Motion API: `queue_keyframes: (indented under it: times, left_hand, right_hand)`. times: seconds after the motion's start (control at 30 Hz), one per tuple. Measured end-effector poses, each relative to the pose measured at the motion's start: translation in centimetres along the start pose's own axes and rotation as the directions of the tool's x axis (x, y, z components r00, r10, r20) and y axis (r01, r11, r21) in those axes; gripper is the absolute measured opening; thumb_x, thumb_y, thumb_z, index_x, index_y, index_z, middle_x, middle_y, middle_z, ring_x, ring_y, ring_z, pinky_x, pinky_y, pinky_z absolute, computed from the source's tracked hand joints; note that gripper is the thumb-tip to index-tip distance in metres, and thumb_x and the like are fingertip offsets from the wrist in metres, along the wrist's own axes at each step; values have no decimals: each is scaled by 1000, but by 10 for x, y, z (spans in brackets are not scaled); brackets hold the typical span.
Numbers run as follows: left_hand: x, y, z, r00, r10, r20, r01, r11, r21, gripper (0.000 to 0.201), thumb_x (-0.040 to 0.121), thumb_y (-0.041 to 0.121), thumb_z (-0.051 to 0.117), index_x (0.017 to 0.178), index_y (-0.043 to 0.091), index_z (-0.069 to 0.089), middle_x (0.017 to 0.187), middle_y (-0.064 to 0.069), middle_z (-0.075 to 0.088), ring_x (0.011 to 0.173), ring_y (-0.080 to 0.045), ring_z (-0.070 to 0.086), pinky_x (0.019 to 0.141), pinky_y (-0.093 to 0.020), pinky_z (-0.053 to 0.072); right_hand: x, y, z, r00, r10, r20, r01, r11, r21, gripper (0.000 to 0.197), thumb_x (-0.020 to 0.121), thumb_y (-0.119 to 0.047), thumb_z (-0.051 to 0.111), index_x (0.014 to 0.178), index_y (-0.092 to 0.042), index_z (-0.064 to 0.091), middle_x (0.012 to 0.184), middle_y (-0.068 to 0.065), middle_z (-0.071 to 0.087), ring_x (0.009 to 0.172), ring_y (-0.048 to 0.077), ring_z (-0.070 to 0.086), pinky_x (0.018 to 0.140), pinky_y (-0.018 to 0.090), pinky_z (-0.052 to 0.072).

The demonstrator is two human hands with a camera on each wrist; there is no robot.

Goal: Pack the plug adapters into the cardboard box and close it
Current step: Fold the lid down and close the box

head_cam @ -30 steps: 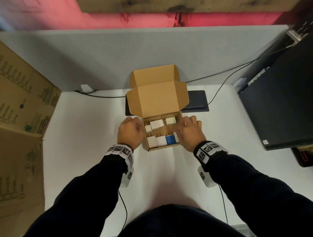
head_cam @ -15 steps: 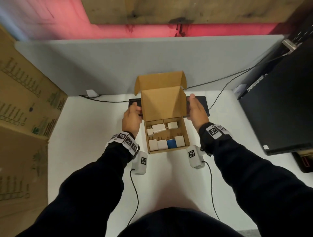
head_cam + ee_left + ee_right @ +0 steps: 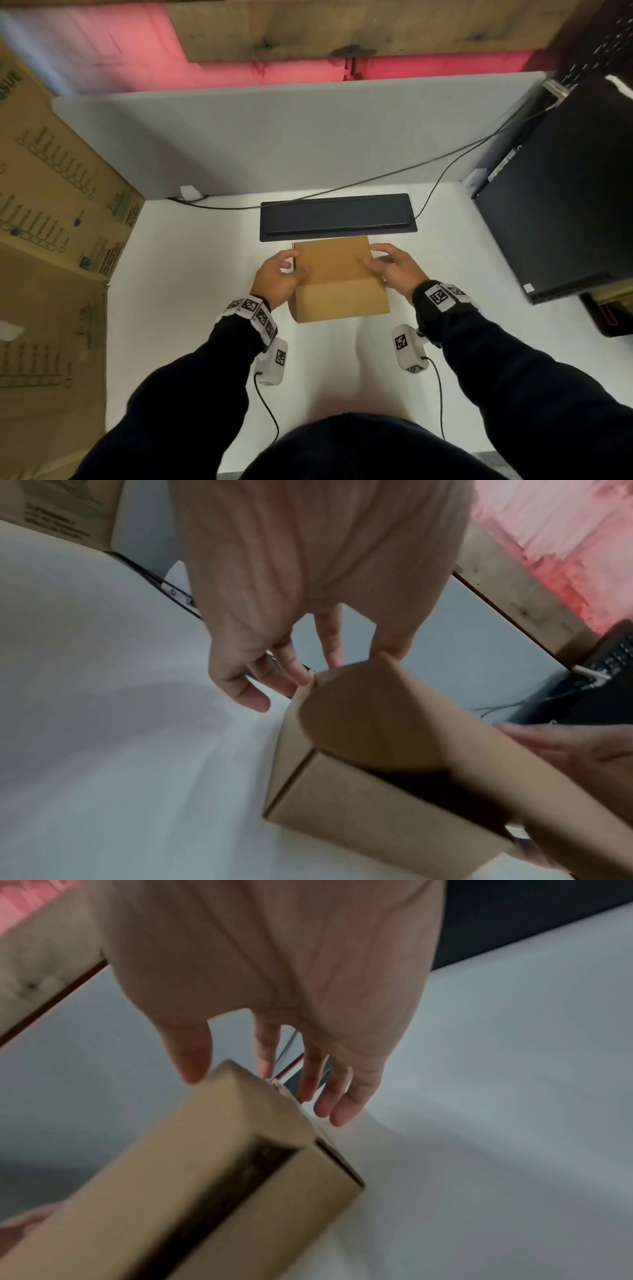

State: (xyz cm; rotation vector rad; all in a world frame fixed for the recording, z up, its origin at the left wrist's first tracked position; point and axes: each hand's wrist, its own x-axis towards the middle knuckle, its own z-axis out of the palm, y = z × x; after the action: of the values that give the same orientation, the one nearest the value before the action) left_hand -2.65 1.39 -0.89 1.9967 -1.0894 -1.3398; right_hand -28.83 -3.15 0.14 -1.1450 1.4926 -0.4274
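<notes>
Head view, centre of frame: the cardboard box, open with adapters showing a moment ago, now has its lid folded down on the desk. The left hand and right hand grasp the lid's sides. Wrist views: a dark gap remains under the lid, so closing is probably unfinished.

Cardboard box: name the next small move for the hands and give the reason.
Probably press the lid down and tuck its front flap into the cardboard box. Both wrist views show a dark gap under the lid, so it isn't shut. The left hand and right hand already hold its side edges.
</notes>
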Motion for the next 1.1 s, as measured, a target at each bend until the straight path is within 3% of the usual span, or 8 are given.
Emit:
queue_keyframes:
  times: [0.1,0.13,0.23,0.3,0.37,0.53,0.93,1.1]
  left_hand:
    - [-13,-7,9,999,-28,-18,30,987,155,70,89,37,72,150,30,39,127,-8,57,117,-32,61,101,-46,54]
    - [-16,-11,12,997,-78,-25,81,969,233,67,91,42,68,149,23,41,127,-11,60,118,-33,61,101,-44,53]
    - [-25,-18,17,961,-274,-26,272,935,229,68,89,63,60,114,0,69,103,-12,76,97,-30,74,84,-45,64]
    - [-30,-22,21,942,-335,6,332,935,125,71,86,68,60,99,0,73,92,-14,78,80,-26,78,72,-43,66]
    - [-33,-26,24,937,-347,31,345,937,44,68,83,68,64,96,2,73,92,-13,78,79,-26,78,68,-43,66]
    - [-39,-28,26,909,-396,132,407,911,-71,58,84,53,74,101,-3,71,95,-18,78,84,-33,78,73,-55,65]
    - [-34,-31,34,926,-369,76,376,916,-139,56,88,52,71,101,-2,69,100,-19,76,86,-36,78,73,-50,66]
    - [-22,-41,33,943,-332,4,328,932,-156,69,71,64,74,88,-2,73,91,-15,80,87,-34,78,79,-50,65]
  right_hand:
    - [-2,26,6,999,40,-6,-40,986,-161,62,85,-45,71,139,-28,45,121,7,65,109,29,64,101,49,50]
    - [-4,34,8,998,68,3,-66,979,-191,63,85,-50,68,139,-27,46,122,7,66,109,29,64,99,51,51]
    - [-6,53,12,993,115,22,-106,963,-249,63,80,-68,57,121,-21,62,119,5,69,102,28,67,93,49,56]
    - [-13,52,15,992,124,-11,-122,955,-269,55,84,-66,54,98,-16,70,100,5,74,89,27,71,86,46,59]
    - [-17,50,17,988,145,-59,-156,943,-293,55,88,-64,54,83,-11,70,87,8,74,81,28,72,82,43,59]
    - [-18,49,12,961,270,-60,-275,956,-104,56,87,-58,65,92,-2,70,94,13,74,83,33,74,70,39,64]
    - [-16,51,10,961,277,8,-275,953,126,44,92,-35,69,95,9,68,100,21,73,93,38,72,79,50,62]
    - [-14,62,6,968,234,86,-246,949,196,17,86,-8,75,99,3,72,112,22,72,101,34,70,89,41,59]
